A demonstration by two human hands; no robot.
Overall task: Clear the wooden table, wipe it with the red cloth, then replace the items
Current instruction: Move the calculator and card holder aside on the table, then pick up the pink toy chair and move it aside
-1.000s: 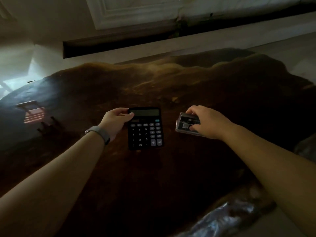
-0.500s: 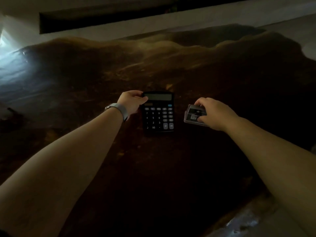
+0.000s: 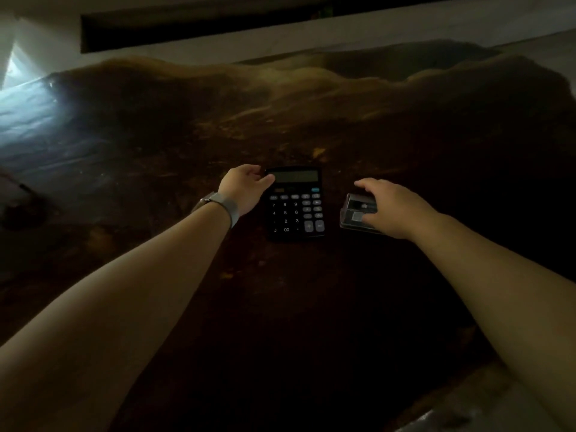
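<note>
A dark wooden table [image 3: 311, 322] with a wavy far edge fills the view. On it, flat and upright to me, lies a black calculator [image 3: 294, 210]. My left hand [image 3: 246, 188], with a grey wristband, grips the calculator's top left corner, thumb on its face. Just right of the calculator sits a small clear plastic box [image 3: 355, 210] with a dark insert. My right hand [image 3: 392, 207] covers its right half, thumb on the near side and fingers arched over the far edge. No red cloth is in view.
A pale patch of light [image 3: 28, 107] falls on the table's far left. A dim dark object [image 3: 21, 213] sits at the left edge. A pale wall with a dark recess [image 3: 187, 29] runs behind. Something shiny [image 3: 436, 422] shows at the bottom right.
The view has tilted down and shifted, so the lit patch at the left reads differently. Both hands stay on their items; my right hand's fingers have spread slightly over the box.
</note>
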